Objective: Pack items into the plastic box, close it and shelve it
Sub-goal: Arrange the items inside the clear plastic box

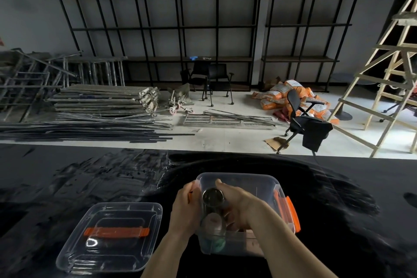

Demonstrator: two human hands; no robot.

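On the black surface [338,187], near its close edge, stands the clear box [266,181], open at the top, with an orange latch [293,212] on its right side. The left hand [186,206] is wrapped around the box's left wall, fingers curled over the rim beside a bit of orange. The right hand [239,204] reaches into the box from above and is closed around a metal cup [213,197], which sits upright with its round mouth facing up, inside the box's walls; whether the cup touches the bottom cannot be told. Below the cup, more things lie in the box: something round and pale, and something green [220,245] at the near wall, both blurred through the plastic. To the left of the box, apart from it, the clear lid [108,253] lies flat on the surface, its orange handle [116,232] running across its middle. Beyond the surface, on the pale floor, are stacked boards [106,99], long metal bars, black chairs [217,81], orange sacks [279,95] and a wooden ladder [388,70] at right. Black shelves [158,27] line the far wall.
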